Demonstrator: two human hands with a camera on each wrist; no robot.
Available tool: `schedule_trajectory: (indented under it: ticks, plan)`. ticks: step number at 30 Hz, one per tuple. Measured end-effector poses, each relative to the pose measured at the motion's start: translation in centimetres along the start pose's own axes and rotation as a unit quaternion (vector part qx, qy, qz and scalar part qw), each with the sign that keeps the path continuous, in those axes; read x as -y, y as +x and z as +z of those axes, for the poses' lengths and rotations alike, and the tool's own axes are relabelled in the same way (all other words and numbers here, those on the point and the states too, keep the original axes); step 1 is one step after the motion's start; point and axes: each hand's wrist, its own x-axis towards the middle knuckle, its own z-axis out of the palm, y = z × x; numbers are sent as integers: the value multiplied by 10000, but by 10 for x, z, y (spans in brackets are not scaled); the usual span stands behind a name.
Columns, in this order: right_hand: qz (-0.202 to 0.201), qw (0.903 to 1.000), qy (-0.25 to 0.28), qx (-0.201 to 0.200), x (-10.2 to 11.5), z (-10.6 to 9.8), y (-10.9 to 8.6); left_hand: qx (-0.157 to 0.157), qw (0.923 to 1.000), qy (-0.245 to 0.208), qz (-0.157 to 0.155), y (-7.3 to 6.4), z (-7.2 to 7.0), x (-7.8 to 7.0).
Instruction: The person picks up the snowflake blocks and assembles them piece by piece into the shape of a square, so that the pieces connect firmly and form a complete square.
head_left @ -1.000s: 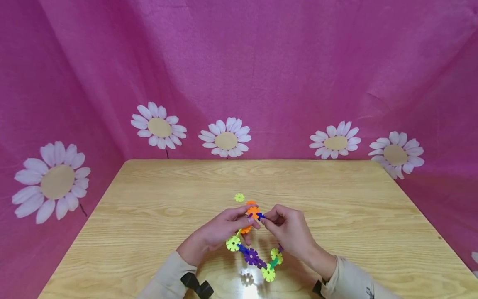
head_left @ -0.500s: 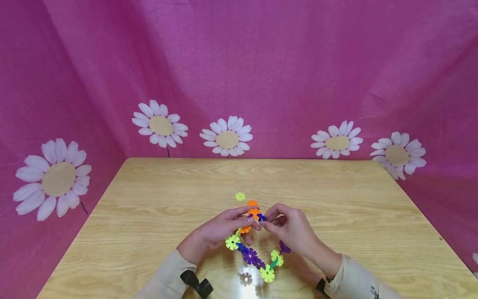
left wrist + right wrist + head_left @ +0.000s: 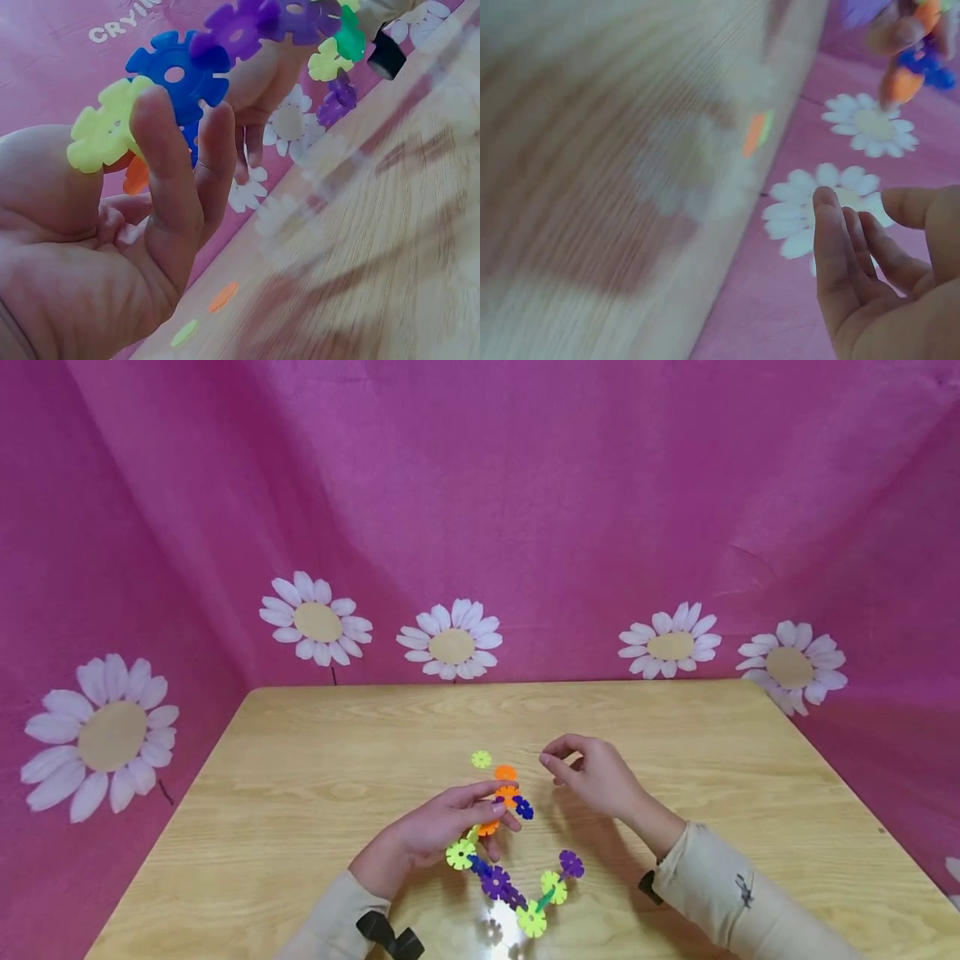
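Observation:
My left hand [image 3: 438, 822] grips a chain of interlocking flower-shaped plastic discs [image 3: 495, 883], raised above the table. Orange and dark blue discs [image 3: 524, 809] form the end by its fingertips; yellow, blue, purple and green ones hang in a curve toward the near side. A purple disc [image 3: 571, 863] ends the other side. In the left wrist view, thumb and fingers hold the chain around a yellow disc [image 3: 109, 124] and a blue disc [image 3: 157, 54]. My right hand [image 3: 603, 777] hovers apart from the chain, holding nothing, with thumb and fingers separated in the right wrist view.
On the wooden table [image 3: 337, 735], beyond the left hand, lie a loose orange disc [image 3: 506, 772] and a loose yellow disc [image 3: 481, 759]. A pink curtain [image 3: 555, 527] printed with white daisies rises behind the table's far edge.
My right hand has let go of the dark blue disc, which now stays on the chain, and has moved up and away toward the far side. The left hand keeps its hold.

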Motion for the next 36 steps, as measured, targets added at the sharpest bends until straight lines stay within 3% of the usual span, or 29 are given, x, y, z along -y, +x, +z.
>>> schedule_trajectory:
  ticks: [6, 17, 31, 36]
  plan:
    - [62, 9975, -453, 530, -13, 8, 24, 20, 9999, -81, -102, -8, -6, 1]
    - [121, 9852, -1116, 1297, -10, 20, 48, 89, 9997, -222, -7, -19, -16, -1]
    - [136, 9754, -1486, 1625, -12, 43, 57, 147, 9995, -282, -53, -18, -17, 0]
    - [295, 9764, -1471, 1555, -9, 47, 59, 114, 9994, -306, -71, -17, -17, 0]
